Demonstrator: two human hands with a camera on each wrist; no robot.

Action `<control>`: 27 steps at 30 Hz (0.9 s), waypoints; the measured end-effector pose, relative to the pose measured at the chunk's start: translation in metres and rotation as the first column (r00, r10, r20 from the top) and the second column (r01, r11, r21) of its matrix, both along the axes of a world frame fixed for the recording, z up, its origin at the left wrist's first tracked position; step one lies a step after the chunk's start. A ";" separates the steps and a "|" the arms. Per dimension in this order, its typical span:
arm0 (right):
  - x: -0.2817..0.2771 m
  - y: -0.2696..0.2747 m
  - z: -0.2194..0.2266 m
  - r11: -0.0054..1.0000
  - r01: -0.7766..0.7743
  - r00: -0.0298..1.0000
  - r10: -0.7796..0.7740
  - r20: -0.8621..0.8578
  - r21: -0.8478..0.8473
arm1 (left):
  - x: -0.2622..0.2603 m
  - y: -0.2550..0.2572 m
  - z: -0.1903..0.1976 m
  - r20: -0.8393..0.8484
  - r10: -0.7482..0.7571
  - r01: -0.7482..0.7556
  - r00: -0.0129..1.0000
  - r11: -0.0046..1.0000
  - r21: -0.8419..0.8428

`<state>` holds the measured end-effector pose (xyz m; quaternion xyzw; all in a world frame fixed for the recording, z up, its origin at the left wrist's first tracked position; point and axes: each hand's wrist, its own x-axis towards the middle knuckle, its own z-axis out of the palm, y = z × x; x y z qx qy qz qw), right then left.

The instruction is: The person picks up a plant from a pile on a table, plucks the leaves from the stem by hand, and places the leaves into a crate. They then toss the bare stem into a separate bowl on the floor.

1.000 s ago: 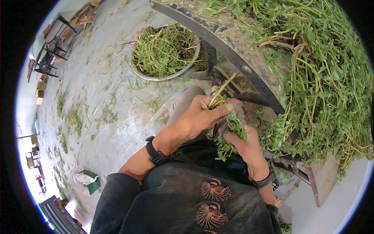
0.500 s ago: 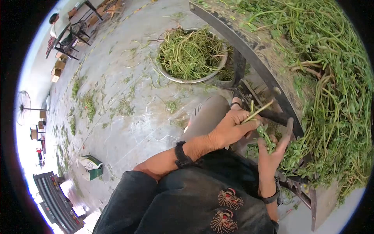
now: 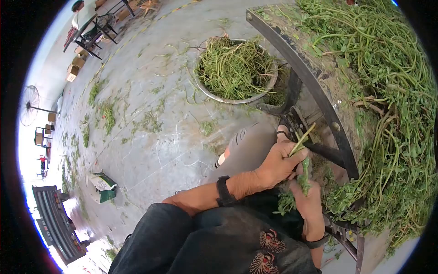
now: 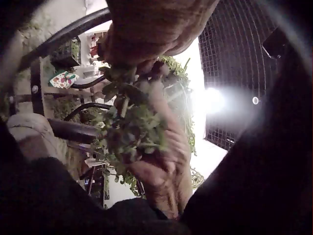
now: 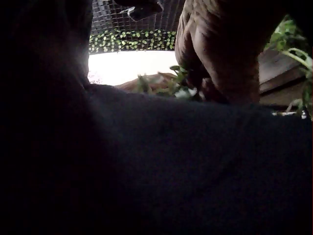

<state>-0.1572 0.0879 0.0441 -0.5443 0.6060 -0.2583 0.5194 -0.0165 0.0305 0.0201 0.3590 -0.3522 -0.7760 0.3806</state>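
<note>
In the head view my left hand (image 3: 276, 165) pinches a small bunch of leafy green stems (image 3: 302, 142) between thumb and fingers, its bare stem ends pointing up past the thumb. Just below it, my right hand (image 3: 308, 204) grips the leafy lower part, and some leaves (image 3: 286, 203) hang out beside the thumb. The left wrist view has these leaves (image 4: 134, 129) between the two hands, slightly blurred. Dark cloth fills most of the right wrist view, hiding much of the work. A big heap of the same greens (image 3: 388, 137) lies close on my right.
The heap covers a table with a dark metal edge (image 3: 315, 86). A metal basin (image 3: 228, 100) piled with stems stands on the floor ahead. Loose greens (image 3: 107, 116) and a green-and-white bag (image 3: 104, 187) lie on the floor at left. A person (image 3: 82, 16) sits far back.
Half a second ago my right fingers were spread apart by the leaves; now they close on the leafy part. My left hand keeps its stems. The head view has swung left.
</note>
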 end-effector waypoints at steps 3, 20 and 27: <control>-0.001 0.002 0.000 0.991 -0.094 0.972 0.070 0.225 0.097 | 0.005 0.002 0.005 0.019 0.006 -0.009 1.000 0.992 0.128; -0.019 0.020 0.020 0.992 0.098 0.959 -0.115 0.260 0.077 | 0.139 -0.228 -0.016 0.636 0.329 -0.179 0.699 0.940 -0.289; -0.069 0.058 -0.007 0.877 0.474 0.822 -0.475 0.313 0.085 | 0.129 -0.150 -0.059 0.410 0.182 -0.129 0.894 0.980 -0.154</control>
